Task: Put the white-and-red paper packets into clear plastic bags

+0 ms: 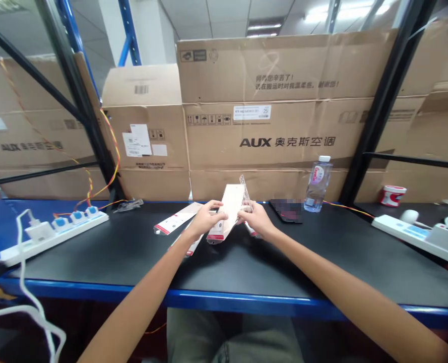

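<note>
A long, flat white packet (232,201) with a red band at its lower end is held up at a tilt over the middle of the table. My left hand (207,220) pinches its left edge between thumb and fingers. At its right side my right hand (259,220) is closed on a second packet (245,190) with a patterned face, seen nearly edge-on; part of it is hidden by the fingers. Another white and red packet (177,219) lies on the table left of my left hand. One more packet (195,245) lies partly under my left wrist.
A clear water bottle (317,185) and a dark flat object (286,210) stand right of my hands. White power strips lie at the left (76,222) and right (416,234). Large cardboard boxes (284,121) wall the back of the black table (133,252). A red and white tub (392,195) is far right.
</note>
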The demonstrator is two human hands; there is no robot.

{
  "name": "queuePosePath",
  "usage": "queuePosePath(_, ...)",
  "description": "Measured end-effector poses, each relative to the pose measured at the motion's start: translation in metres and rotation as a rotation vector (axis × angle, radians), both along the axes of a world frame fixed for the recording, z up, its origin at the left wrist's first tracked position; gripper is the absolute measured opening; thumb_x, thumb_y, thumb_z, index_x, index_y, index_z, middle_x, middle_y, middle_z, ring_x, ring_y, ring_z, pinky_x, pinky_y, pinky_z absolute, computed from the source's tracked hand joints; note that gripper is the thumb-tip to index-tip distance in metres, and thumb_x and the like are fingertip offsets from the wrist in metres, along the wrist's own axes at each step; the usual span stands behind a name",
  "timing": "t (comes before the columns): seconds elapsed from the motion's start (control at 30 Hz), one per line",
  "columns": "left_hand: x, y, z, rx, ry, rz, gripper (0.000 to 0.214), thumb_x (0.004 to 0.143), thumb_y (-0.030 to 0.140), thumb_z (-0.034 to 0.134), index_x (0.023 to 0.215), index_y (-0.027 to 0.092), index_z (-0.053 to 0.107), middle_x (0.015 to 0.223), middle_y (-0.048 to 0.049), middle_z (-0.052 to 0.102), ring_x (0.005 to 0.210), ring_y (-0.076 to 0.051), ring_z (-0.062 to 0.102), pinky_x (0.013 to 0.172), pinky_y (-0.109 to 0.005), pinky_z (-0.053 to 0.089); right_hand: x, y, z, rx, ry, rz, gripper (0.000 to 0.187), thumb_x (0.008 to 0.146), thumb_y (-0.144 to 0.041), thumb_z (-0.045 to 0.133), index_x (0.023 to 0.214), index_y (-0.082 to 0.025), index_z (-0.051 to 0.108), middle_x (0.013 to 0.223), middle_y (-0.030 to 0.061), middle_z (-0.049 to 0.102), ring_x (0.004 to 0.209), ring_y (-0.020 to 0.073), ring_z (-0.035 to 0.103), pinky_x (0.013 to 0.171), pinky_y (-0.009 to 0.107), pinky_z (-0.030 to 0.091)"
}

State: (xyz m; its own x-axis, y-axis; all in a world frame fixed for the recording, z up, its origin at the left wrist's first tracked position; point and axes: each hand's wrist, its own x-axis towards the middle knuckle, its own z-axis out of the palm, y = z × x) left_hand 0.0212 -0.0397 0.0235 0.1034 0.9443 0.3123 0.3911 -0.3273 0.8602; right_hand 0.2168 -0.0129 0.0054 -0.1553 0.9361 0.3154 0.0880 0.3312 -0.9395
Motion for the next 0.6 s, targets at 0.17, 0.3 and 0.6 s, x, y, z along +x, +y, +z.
queuePosePath(0.17, -0.008, 0.010, -0.006, 0.206, 0.313, 0.290, 0.046, 0.062, 0.038, 0.076, 0.102, 0.019, 0.064, 0.108, -0.0088, 0.068, 0.101, -0.027, 0.064, 0.086, -0.036, 0.049, 0.002, -0.005, 0.002, 0.110, -0.114, -0.074, 0.043, 0.074, -0.034, 0.068, 0.111, -0.022, 0.050, 0.090, 0.0015, 0.066, 0.064, 0.0130, 0.062, 0.055, 0.023, 0.049)
queuePosePath(0.3, -0.016, 0.015, -0.009, 0.275, 0.433, 0.431, 0.045, 0.063, 0.041, 0.075, 0.100, 0.020, 0.063, 0.111, -0.0090, 0.067, 0.104, -0.027, 0.062, 0.091, -0.035, 0.046, -0.006, -0.015, 0.006, -0.013, -0.111, 0.122, 0.016, 0.084, -0.031, 0.048, 0.097, -0.022, 0.054, 0.079, 0.0008, 0.061, 0.060, 0.0133, 0.059, 0.043, 0.021, 0.044)
queuePosePath(0.6, -0.026, 0.019, -0.006, 0.184, 0.389, 0.533, 0.043, 0.066, 0.045, 0.073, 0.100, 0.020, 0.064, 0.107, -0.0109, 0.068, 0.102, -0.028, 0.062, 0.089, -0.035, 0.045, -0.003, -0.011, 0.000, 0.280, -0.348, -0.048, 0.010, 0.076, -0.025, 0.058, 0.084, -0.019, 0.059, 0.072, -0.0002, 0.062, 0.062, 0.0139, 0.058, 0.060, 0.025, 0.048)
